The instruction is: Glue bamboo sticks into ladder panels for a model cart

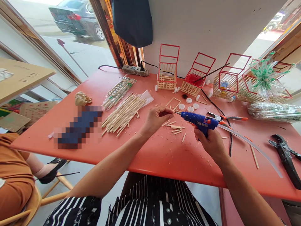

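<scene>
My right hand (213,142) is wrapped round the handle of a blue hot glue gun (196,118), with a long clear glue stick (255,146) trailing from its back end. The gun's nozzle points left, close to the fingertips of my left hand (160,118). Those fingers are pinched together; whatever is between them is too small to tell. Just beyond lies a small frame of thin wooden sticks (174,99), partly hidden by the fingers. Short cut stick pieces (176,128) are scattered below the gun. A pile of long wooden sticks (124,114) lies left of my left hand.
Several small stick-built carts with red trim (167,73) stand along the back. White caps (190,109), pliers (219,117) and a power strip (135,70) lie on the red table (150,163). Wrapped stick bundles (275,112) and a black tool (285,160) are right. A person sits left.
</scene>
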A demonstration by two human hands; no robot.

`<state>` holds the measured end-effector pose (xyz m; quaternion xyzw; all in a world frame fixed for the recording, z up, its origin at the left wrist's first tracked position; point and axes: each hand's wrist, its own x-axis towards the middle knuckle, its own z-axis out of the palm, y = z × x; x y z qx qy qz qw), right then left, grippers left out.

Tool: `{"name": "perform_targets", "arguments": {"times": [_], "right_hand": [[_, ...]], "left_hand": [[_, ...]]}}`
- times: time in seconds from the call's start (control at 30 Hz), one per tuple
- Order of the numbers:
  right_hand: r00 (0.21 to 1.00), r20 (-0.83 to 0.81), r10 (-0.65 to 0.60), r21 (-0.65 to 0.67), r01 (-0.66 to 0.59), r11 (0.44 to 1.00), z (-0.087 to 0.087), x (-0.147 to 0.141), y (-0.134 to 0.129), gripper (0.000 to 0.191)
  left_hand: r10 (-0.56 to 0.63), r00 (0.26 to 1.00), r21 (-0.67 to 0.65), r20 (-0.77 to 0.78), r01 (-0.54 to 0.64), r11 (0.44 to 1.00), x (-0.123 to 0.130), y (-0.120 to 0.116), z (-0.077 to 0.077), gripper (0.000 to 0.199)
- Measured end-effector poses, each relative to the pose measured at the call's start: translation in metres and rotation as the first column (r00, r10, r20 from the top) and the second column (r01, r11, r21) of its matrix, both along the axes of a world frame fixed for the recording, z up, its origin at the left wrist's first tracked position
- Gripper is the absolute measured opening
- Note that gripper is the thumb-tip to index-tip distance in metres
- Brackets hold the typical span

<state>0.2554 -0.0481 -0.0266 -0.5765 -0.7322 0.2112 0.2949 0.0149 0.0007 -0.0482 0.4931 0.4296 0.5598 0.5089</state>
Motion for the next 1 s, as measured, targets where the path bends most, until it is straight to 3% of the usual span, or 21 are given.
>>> {"name": "perform_targets", "arguments": {"times": [1.0], "right_hand": [[1.000,0.022,0.002,0.002,-0.002,1.000,0.0012,0.0002,0.0006,0.044]], "left_hand": [[-0.003,0.999,0.030,-0.037,0.004,1.000,-0.0010,-0.0012,0.0014,0.033]]}}
